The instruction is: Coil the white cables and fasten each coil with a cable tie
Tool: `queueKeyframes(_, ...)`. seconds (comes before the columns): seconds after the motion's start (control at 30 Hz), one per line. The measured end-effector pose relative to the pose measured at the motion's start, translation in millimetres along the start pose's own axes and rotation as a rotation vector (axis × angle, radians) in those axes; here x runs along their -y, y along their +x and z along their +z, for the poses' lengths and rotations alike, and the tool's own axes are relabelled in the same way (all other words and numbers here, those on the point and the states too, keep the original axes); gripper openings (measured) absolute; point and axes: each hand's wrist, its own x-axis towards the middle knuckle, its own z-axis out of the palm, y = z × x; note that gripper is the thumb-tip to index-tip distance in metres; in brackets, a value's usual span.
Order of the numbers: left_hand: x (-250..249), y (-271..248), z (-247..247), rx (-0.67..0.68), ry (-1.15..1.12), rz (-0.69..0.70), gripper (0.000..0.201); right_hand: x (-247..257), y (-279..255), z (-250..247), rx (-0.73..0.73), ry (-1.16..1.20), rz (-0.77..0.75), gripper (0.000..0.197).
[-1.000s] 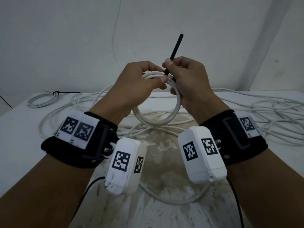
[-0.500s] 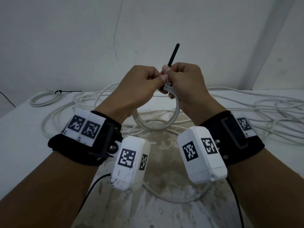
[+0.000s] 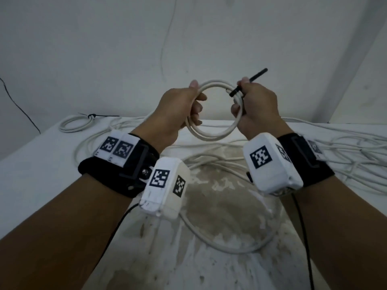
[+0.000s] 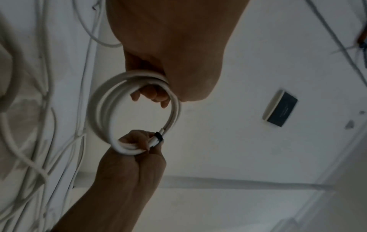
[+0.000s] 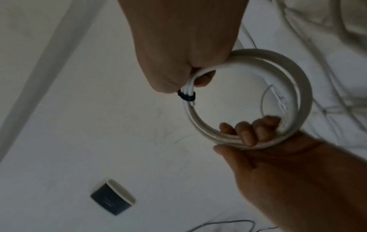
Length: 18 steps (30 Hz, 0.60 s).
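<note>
While both hands hold it up above the table (image 3: 31, 164), the coil (image 3: 215, 133) reads light and springy; loops likely splay unless gripped beside the cable tie (image 3: 235, 92). Left hand (image 3: 178, 114) has its fingers curled through the ring's left side. Right hand (image 3: 257, 107) clamps the right side just below the black band, tail (image 3: 256, 75) sticking up past the thumb. Wrists raised, knuckles outward.

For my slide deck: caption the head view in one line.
Left hand and right hand hold up a white cable coil cinched by a black cable tie.
</note>
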Motion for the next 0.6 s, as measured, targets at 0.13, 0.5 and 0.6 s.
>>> queueKeyframes(0.13,-5,-10,-6,-0.1,-0.236,-0.036,0.039,3,-12,22,-0.038,0.093,0.043,0.028)
queueKeyframes(0.5,-35,-39,-89,-0.383,-0.158,-0.024,0.037,1,-65,59,0.581,-0.057,0.147,0.021)
queueKeyframes(0.6,-34,-43,-113,-0.417,-0.11,-0.02,0.037,4,-68,69,0.707,-0.273,0.199,0.016)
